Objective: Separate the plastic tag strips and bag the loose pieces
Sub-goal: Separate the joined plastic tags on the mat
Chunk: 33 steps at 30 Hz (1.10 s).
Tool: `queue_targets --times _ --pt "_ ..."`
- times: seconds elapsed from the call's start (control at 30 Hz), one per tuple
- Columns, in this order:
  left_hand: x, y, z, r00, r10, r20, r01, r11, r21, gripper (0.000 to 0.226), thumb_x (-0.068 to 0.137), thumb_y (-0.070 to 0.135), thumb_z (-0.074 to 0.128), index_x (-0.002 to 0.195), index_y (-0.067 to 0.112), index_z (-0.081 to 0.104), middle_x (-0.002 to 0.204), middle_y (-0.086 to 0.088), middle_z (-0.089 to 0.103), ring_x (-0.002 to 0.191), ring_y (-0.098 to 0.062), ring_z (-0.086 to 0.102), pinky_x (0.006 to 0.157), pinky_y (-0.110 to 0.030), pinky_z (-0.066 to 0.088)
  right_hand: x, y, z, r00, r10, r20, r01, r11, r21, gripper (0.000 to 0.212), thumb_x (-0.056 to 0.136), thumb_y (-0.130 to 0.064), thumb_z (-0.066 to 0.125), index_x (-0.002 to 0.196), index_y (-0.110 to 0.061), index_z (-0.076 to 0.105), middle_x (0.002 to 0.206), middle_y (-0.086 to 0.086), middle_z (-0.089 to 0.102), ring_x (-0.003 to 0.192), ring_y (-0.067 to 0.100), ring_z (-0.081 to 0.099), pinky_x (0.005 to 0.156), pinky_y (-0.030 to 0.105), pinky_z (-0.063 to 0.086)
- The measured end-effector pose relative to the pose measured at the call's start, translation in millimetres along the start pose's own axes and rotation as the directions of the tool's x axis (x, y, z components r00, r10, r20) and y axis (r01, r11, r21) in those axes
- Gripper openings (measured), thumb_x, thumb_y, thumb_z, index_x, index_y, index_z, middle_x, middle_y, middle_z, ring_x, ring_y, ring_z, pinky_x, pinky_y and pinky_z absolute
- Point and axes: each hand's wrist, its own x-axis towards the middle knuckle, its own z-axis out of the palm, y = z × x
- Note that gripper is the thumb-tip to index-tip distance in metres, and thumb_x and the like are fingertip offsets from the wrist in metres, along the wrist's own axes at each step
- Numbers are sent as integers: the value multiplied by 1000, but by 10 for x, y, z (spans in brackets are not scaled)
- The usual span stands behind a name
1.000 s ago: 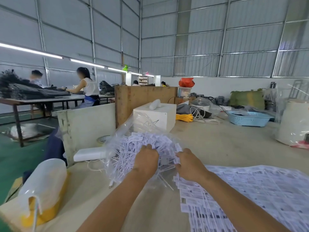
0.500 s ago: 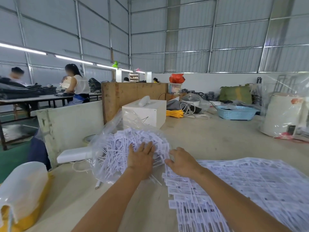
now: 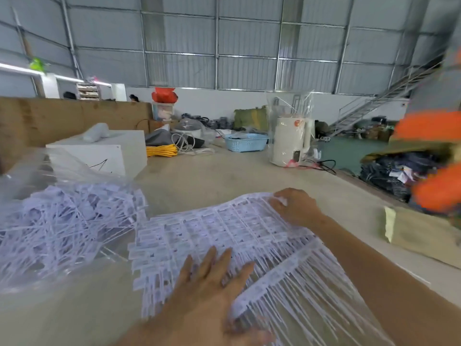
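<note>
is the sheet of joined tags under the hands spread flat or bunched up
Mostly spread flat: the tag sheet lies open on the table, left hand pressing it, right hand gripping its far edge.

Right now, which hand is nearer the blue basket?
Right. The right hand grips the far edge of the tag sheet, closer to the blue basket. The left hand lies flat on the sheet's near part.
</note>
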Motion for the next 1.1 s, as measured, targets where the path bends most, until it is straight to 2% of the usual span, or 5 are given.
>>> queue_targets --times 0.47,0.7,0.93,1.0,1.1 --pt "16 -490 -124 994 18 104 -26 997 71 76 79 80 33 140 59 -8 148 29 -28 140 0 -22 117 -33 3 -277 604 -43 980 -11 197 -28 981 194 44 101 -20 36 144 -12 36 153 10 28 132 25 39 100 27 33" --pt "440 -346 -544 921 -113 372 121 993 2 71 90 34 61 149 32 22 153 13 8 142 -7 14 117 -28 17 -252 741 63 999 -14 -48 24 976 217 28 89 -17 54 116 -18 63 126 11 56 102 31 60 86 35 50" --pt "1245 238 -643 962 -113 -248 67 980 -185 47 95 46 46 135 21 50 143 1 47 130 -19 43 110 -40 31 -293 651 -81 937 -32 -349 131 956 263 37 85 -21 67 122 -19 61 128 5 49 79 16 62 79 28 50" --pt "1467 354 -598 927 -153 -344 -7 906 -423 40 94 48 48 106 16 68 105 -2 66 100 -21 59 91 -33 43 -317 606 -149 900 -49 -433 191 937 291 40 82 -20 71 121 -19 60 126 2 50 63 5 58 68 18 48" --pt "1655 443 -553 838 -220 -499 -126 811 -571 34 91 43 56 66 20 54 58 6 47 57 -12 46 57 -25 34 -373 512 -250 824 -86 -561 319 888 332 48 77 -17 76 121 -17 59 122 2 52 56 -3 54 60 9 40"
